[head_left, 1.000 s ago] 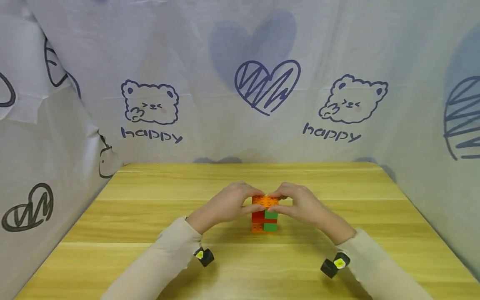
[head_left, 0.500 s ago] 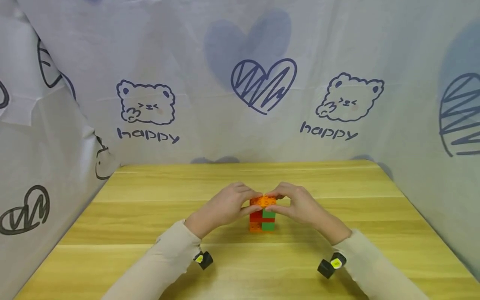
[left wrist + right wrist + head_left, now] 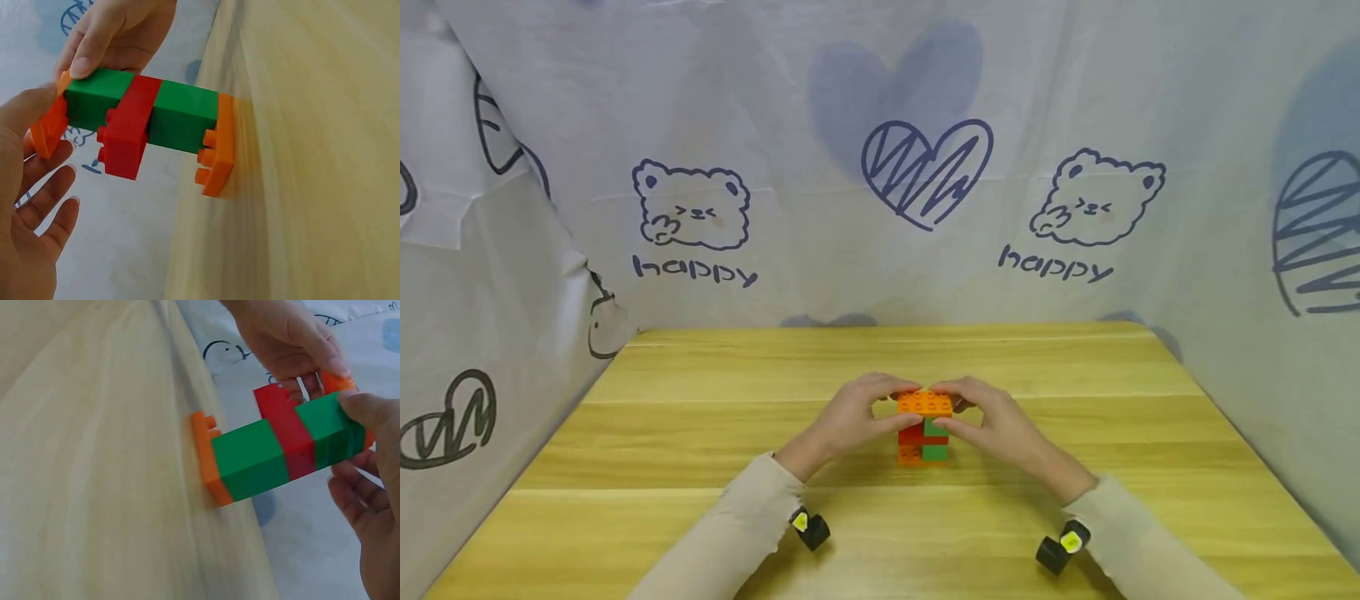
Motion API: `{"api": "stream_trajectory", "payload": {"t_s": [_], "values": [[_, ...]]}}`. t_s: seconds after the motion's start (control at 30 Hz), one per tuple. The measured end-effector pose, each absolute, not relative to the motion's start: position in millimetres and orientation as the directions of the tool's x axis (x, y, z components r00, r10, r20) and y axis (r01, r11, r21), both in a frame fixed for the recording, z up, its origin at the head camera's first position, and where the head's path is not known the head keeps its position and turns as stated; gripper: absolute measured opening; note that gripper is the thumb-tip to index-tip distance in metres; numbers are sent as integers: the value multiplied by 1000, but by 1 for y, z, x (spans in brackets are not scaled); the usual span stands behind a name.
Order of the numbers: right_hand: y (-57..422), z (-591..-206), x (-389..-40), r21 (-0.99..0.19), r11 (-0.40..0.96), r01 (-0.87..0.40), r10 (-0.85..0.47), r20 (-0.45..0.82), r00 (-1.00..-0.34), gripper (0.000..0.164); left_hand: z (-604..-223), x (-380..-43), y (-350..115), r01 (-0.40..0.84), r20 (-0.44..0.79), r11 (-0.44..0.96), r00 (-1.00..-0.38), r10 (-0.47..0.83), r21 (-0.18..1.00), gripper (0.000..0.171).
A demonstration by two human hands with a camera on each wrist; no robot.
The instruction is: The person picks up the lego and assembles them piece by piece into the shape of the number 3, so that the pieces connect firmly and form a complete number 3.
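Observation:
A small tower of toy building bricks stands upright on the table. Its top is an orange brick [image 3: 925, 404] with studs facing up. Under that come a green brick [image 3: 94, 100], a red brick [image 3: 130, 140], another green brick [image 3: 182, 112] and an orange base brick [image 3: 219, 153]. The red one juts out towards the left hand's side. My left hand [image 3: 853, 417] pinches the top brick's left end, thumb in front and fingers behind. At the opposite end my right hand [image 3: 1007, 425] pinches it too, its thumb reaching down by the upper green brick.
A wood-grain table [image 3: 700, 417] lies beneath the tower. White cloth [image 3: 805, 250] printed with bears and hearts hangs behind and at both sides. Black devices with yellow marks are strapped under both wrists.
Both hands have shifted slightly, wrists a little lower, and more of the top brick's studs shows between the fingers. The tower stays in place on the table; the head view shifted slightly.

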State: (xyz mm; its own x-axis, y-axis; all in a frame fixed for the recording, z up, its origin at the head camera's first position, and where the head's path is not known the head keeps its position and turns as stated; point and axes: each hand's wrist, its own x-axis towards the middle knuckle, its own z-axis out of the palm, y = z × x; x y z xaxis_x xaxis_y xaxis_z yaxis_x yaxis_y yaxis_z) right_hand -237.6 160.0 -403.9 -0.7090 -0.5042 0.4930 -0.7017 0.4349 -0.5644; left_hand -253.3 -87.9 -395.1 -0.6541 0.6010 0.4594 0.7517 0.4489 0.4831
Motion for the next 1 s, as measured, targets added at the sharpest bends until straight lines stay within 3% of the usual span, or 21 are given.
{"api": "stream_trajectory", "payload": {"t_s": [0.37,0.53,0.73,1.0], "values": [[160,-422,-236,-686,348,-639,-461,468,-754,50,-410,-254,-102,647,384,431,-741,550,629,49],[159,-425,-232,-717,331,-613,-454,449,-770,53,-416,-249,-107,629,348,477,-758,552,614,47],[155,-416,-222,-732,310,-606,-451,448,-772,58,-420,-245,-108,680,356,515,-723,593,522,51],[152,-404,-211,-747,260,-612,-445,470,-762,56,-425,-245,-107,790,467,499,-613,637,356,49]]}}
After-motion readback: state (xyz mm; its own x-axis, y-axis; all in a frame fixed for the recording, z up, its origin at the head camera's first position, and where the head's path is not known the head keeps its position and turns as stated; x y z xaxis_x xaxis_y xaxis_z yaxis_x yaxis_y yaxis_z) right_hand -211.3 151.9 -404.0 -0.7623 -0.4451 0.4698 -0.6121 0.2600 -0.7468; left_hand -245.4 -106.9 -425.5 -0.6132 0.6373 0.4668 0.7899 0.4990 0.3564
